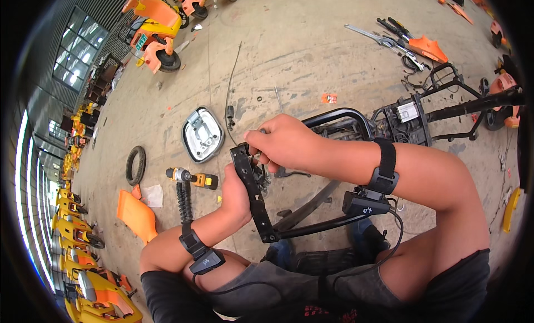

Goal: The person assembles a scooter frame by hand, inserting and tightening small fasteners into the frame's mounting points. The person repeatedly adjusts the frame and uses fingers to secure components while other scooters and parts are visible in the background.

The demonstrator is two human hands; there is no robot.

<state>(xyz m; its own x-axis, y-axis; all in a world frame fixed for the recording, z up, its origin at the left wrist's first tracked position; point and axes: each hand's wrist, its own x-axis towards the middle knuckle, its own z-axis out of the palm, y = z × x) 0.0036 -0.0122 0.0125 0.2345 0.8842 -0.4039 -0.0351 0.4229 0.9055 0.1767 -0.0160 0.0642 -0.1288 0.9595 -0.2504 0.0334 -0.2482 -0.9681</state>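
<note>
A black scooter frame (pixel 317 225) lies in front of me, its drilled crossbar (pixel 252 192) slanting between my hands. My left hand (pixel 237 192) presses against the left side of the crossbar and appears closed round it; its fingertips are hidden behind the metal. Over the bar's far end, my right hand (pixel 283 144) is closed with curled fingers. A small dark piece shows between its thumb and forefinger, too little of it to name. Below those fingers, dark parts on the frame are partly covered.
Left of the hands lie a yellow-black cordless power tool (pixel 192 178), a shock absorber (pixel 184 200), an orange panel (pixel 137 216), a tyre (pixel 135 165) and a white-lined cover (pixel 202 135). A thin cable (pixel 232 81) stretches beyond. Yellow scooters (pixel 156 31) stand along the left.
</note>
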